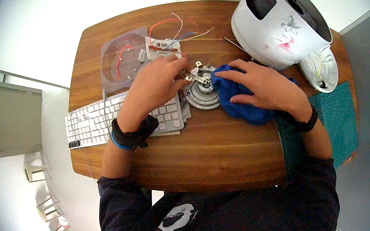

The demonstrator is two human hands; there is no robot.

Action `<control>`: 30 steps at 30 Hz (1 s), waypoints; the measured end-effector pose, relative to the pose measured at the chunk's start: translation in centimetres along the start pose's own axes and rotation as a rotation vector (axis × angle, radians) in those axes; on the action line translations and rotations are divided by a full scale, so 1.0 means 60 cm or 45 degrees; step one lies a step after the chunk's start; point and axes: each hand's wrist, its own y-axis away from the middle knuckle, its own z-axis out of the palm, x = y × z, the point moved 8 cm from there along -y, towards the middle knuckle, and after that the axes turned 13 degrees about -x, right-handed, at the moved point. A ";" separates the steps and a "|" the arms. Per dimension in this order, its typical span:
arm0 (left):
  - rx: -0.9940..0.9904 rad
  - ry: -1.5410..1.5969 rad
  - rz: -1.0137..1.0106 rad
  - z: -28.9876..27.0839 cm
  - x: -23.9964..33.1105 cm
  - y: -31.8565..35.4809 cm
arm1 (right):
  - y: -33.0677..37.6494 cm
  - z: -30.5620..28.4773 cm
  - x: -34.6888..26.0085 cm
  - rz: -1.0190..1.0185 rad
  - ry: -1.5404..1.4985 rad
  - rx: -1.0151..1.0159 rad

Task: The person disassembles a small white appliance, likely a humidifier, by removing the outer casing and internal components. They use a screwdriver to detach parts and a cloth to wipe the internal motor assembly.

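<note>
A round metal heating plate with terminals and a metal strip across it lies at the middle of the table. My left hand is at its upper left, thumb and fingers closed round the outer end of that strip. A crumpled blue cloth is bunched against the plate's right side. Over the cloth rests my right hand, fingers curved onto it and its fingertips close to the plate's edge. Part of the plate's right side is hidden by the cloth.
A white keyboard lies left under my left forearm. Beyond it are a clear plastic tray with small parts and a white wired panel. A flowered rice cooker body, a white round cover and a green cutting mat are right.
</note>
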 end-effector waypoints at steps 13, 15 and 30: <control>0.163 0.067 0.230 -0.065 0.006 0.018 | -0.007 0.006 -0.006 0.067 0.061 -0.131; 0.164 0.094 0.254 -0.066 0.015 0.017 | -0.006 0.005 -0.007 0.080 0.072 -0.137; 0.152 0.209 0.514 -0.064 0.104 0.033 | 0.001 0.018 -0.004 0.093 0.088 -0.070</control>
